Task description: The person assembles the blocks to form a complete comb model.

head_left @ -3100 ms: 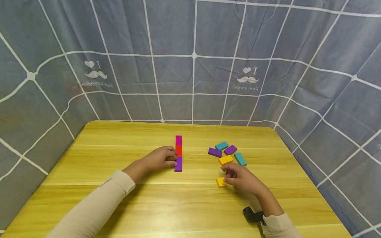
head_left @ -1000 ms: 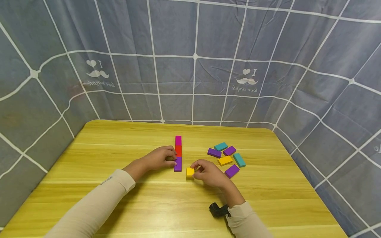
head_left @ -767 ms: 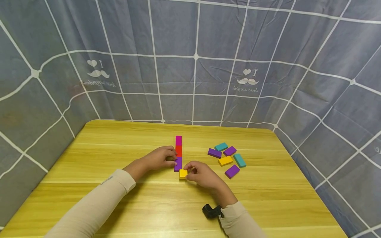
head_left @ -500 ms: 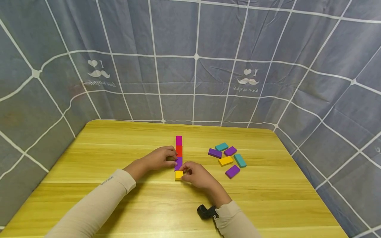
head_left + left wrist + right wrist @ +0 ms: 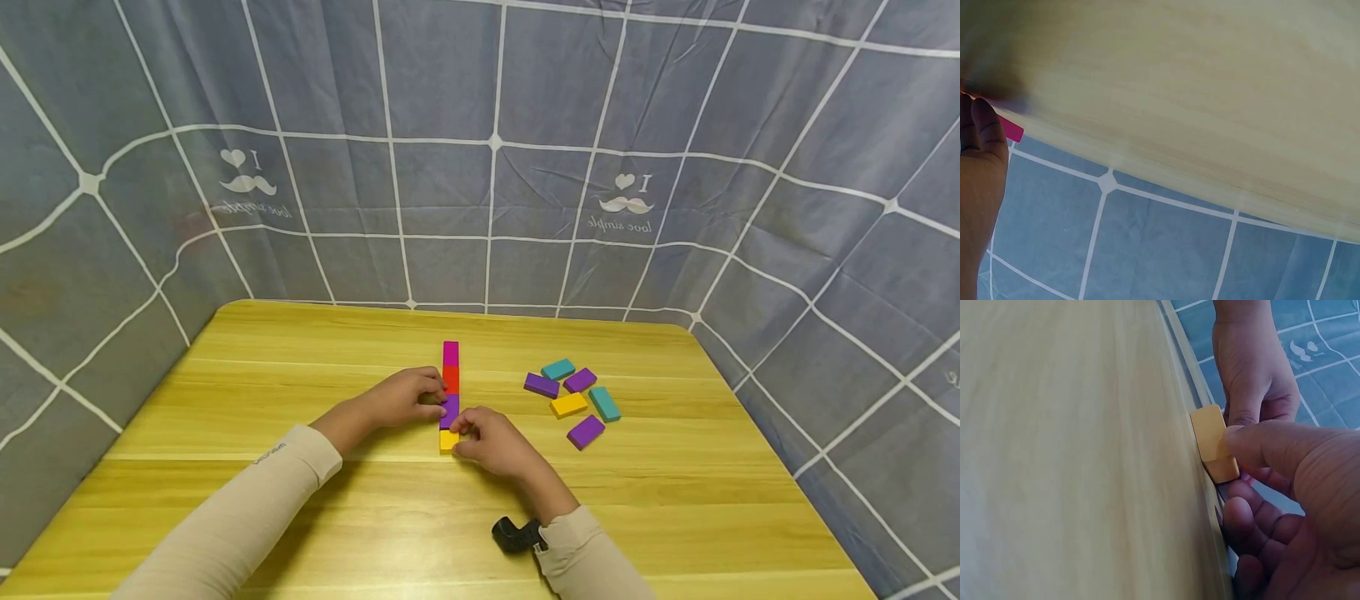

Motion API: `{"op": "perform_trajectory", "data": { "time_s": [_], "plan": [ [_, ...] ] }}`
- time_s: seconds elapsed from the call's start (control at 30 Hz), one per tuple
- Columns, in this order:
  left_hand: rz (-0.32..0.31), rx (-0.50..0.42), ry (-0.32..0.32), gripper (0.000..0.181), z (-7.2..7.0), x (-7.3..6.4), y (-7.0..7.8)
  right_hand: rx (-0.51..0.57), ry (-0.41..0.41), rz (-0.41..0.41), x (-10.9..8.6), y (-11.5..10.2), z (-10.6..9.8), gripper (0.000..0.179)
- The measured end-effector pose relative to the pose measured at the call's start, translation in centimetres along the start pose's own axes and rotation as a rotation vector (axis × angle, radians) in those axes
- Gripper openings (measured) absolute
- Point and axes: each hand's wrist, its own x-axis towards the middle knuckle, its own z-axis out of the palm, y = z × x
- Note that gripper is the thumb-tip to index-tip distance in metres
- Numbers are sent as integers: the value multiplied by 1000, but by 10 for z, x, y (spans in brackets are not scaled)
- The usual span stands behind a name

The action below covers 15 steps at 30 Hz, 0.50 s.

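Observation:
A straight row of blocks runs toward the person on the table [image 5: 360, 508]: a magenta block [image 5: 451, 353] farthest, then a red block [image 5: 452, 379], a purple block [image 5: 451, 412] and a yellow block [image 5: 447, 442]. My left hand [image 5: 401, 398] is at the row's left side, its curled thumb and fingers holding the purple block near the red one. From the right, my right hand [image 5: 491, 442] pinches the yellow block, its far end right at the purple block's near end. The right wrist view shows my thumb on the yellow block [image 5: 1210, 434].
To the right lie several loose blocks: two teal blocks, one of them nearest the back [image 5: 558, 369], three purple ones, including the nearest [image 5: 586, 432], and another yellow block [image 5: 568, 406]. A grey curtain [image 5: 442, 192] with white lines surrounds the table's back and sides.
My right hand has taken the near yellow block from the loose blocks, moved it left and brought it in line at the row's near end. The left hand has stayed in place.

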Motion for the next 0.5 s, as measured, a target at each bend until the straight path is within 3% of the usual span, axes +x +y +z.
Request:
{"op": "perform_trajectory", "data": {
  "time_s": [0.5],
  "plan": [
    [-14, 25, -29, 13, -3, 3, 2, -23, 49, -12, 1, -2, 3, 12]
  ]
}}
